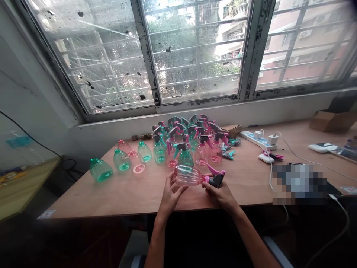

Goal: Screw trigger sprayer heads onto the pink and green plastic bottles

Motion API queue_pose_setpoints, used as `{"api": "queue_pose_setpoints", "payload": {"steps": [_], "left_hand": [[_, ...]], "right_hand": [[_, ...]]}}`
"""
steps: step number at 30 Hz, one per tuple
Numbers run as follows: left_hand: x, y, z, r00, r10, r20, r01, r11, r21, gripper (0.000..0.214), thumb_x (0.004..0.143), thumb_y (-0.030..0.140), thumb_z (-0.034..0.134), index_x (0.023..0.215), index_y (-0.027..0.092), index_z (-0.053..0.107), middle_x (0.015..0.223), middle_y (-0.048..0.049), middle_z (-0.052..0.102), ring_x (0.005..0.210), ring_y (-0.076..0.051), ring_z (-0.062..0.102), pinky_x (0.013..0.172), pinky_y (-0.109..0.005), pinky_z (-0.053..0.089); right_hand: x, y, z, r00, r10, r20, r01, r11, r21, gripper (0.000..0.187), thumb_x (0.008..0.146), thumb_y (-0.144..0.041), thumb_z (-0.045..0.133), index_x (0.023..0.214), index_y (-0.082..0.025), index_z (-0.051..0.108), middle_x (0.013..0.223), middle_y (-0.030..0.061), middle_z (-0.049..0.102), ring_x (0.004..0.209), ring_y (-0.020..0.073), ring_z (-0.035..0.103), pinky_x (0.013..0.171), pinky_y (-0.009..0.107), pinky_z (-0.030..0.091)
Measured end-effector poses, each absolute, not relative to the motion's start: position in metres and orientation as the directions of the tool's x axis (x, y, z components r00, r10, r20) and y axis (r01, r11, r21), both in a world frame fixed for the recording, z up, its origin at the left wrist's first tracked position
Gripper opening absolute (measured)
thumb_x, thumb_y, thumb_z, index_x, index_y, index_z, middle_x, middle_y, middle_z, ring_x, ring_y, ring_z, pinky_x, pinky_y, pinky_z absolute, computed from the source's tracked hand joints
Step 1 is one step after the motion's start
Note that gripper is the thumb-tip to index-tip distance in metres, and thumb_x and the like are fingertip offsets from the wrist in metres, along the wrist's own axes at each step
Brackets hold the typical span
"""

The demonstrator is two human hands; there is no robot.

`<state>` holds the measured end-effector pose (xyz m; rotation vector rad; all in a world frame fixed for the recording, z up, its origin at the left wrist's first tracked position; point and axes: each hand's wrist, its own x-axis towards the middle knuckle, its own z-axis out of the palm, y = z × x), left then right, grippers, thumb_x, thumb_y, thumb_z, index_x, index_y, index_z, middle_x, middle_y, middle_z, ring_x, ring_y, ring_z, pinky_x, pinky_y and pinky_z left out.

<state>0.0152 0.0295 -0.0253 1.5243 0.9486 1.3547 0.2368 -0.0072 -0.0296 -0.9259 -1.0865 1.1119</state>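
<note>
I hold a pink clear spray bottle [187, 176] lying on its side above the wooden table [111, 197]. My left hand [170, 193] cups the bottle's body, fingers curled round it. My right hand [219, 193] grips the neck at the grey and pink trigger head [215, 178]. Behind them stands a cluster of assembled spray bottles [189, 143], green and pink with trigger heads. To the left lie several headless bottles, among them a green one [100, 170] and a pink one [137, 163].
Loose trigger heads [229, 153] lie right of the cluster. A white power strip [258, 138] with plugs and cables sits at the back right, beside a cardboard box [329, 120]. A blurred patch [299, 184] covers something near the right edge. Windows [195, 52] run behind the table.
</note>
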Motion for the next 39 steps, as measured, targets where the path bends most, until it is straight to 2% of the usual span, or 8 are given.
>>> {"api": "queue_pose_setpoints", "payload": {"steps": [4, 11, 16, 22, 27, 34, 36, 39], "left_hand": [[0.0167, 0.0286, -0.0229, 0.121, 0.939, 0.323, 0.004, -0.326, 0.946, 0.053, 0.086, 0.041, 0.076, 0.130, 0.022, 0.054, 0.143, -0.0148, 0.062, 0.131, -0.033, 0.062, 0.111, -0.051, 0.050], [0.0142, 0.0299, -0.0210, 0.117, 0.916, 0.385, 0.070, -0.394, 0.917, 0.068, 0.079, 0.033, 0.083, 0.139, 0.026, 0.052, 0.149, -0.0103, 0.057, 0.134, -0.031, 0.058, 0.117, -0.049, 0.043], [0.0114, 0.0313, -0.0230, 0.052, 0.909, 0.413, 0.110, -0.416, 0.903, 0.057, 0.078, 0.036, 0.084, 0.128, 0.023, 0.060, 0.155, -0.0124, 0.050, 0.145, -0.032, 0.046, 0.123, -0.050, 0.031], [0.0105, 0.0335, -0.0254, 0.061, 0.908, 0.415, 0.063, -0.418, 0.906, 0.054, 0.083, 0.034, 0.081, 0.132, 0.025, 0.058, 0.147, -0.0100, 0.058, 0.132, -0.030, 0.058, 0.112, -0.045, 0.046], [0.0129, 0.0333, -0.0290, 0.104, 0.912, 0.397, 0.046, -0.403, 0.914, 0.040, 0.094, 0.028, 0.071, 0.132, 0.018, 0.059, 0.134, -0.0103, 0.064, 0.115, -0.028, 0.066, 0.100, -0.052, 0.055], [0.0141, 0.0334, -0.0268, 0.093, 0.919, 0.383, 0.008, -0.386, 0.923, 0.038, 0.097, 0.031, 0.067, 0.132, 0.017, 0.060, 0.137, -0.0112, 0.063, 0.120, -0.030, 0.065, 0.101, -0.054, 0.054], [0.0136, 0.0324, -0.0241, 0.103, 0.918, 0.383, 0.010, -0.386, 0.922, 0.042, 0.095, 0.032, 0.069, 0.134, 0.019, 0.060, 0.141, -0.0114, 0.062, 0.128, -0.031, 0.061, 0.108, -0.056, 0.050], [0.0125, 0.0300, -0.0198, 0.107, 0.920, 0.378, 0.037, -0.383, 0.923, 0.050, 0.090, 0.034, 0.074, 0.137, 0.024, 0.060, 0.151, -0.0093, 0.058, 0.143, -0.031, 0.050, 0.119, -0.048, 0.041]], "right_hand": [[0.2372, -0.0082, -0.0300, 0.072, 0.978, 0.194, -0.197, 0.204, -0.959, 0.047, 0.078, -0.050, 0.085, 0.109, -0.018, 0.070, 0.056, -0.0042, 0.065, 0.051, 0.0165, 0.059, 0.053, 0.028, 0.043], [0.2363, -0.0036, -0.0352, 0.099, 0.974, 0.204, -0.202, 0.220, -0.954, 0.044, 0.079, -0.053, 0.082, 0.101, -0.018, 0.065, 0.074, 0.0005, 0.072, 0.051, 0.0150, 0.059, 0.051, 0.028, 0.044], [0.2374, -0.0038, -0.0372, 0.096, 0.975, 0.200, -0.153, 0.213, -0.965, 0.042, 0.079, -0.046, 0.085, 0.105, -0.017, 0.069, 0.062, -0.0036, 0.066, 0.053, 0.0155, 0.059, 0.056, 0.029, 0.046], [0.2375, -0.0024, -0.0368, 0.098, 0.973, 0.211, -0.159, 0.224, -0.961, 0.039, 0.081, -0.047, 0.083, 0.103, -0.017, 0.068, 0.066, -0.0011, 0.068, 0.053, 0.0150, 0.058, 0.055, 0.029, 0.045], [0.2367, -0.0042, -0.0346, 0.089, 0.970, 0.225, -0.184, 0.238, -0.954, 0.039, 0.084, -0.050, 0.078, 0.103, -0.019, 0.063, 0.076, 0.0008, 0.071, 0.053, 0.0144, 0.058, 0.054, 0.029, 0.046], [0.2376, -0.0066, -0.0309, 0.033, 0.968, 0.248, -0.129, 0.251, -0.959, 0.043, 0.079, -0.042, 0.085, 0.111, -0.019, 0.068, 0.063, -0.0058, 0.065, 0.056, 0.0150, 0.058, 0.058, 0.028, 0.045], [0.2376, -0.0062, -0.0312, 0.048, 0.969, 0.242, -0.123, 0.246, -0.961, 0.041, 0.079, -0.043, 0.085, 0.107, -0.019, 0.068, 0.060, -0.0063, 0.063, 0.054, 0.0147, 0.057, 0.056, 0.027, 0.044], [0.2372, -0.0058, -0.0323, 0.076, 0.973, 0.220, -0.136, 0.229, -0.964, 0.038, 0.084, -0.047, 0.080, 0.106, -0.019, 0.067, 0.067, -0.0031, 0.068, 0.052, 0.0139, 0.057, 0.053, 0.027, 0.043]]}}
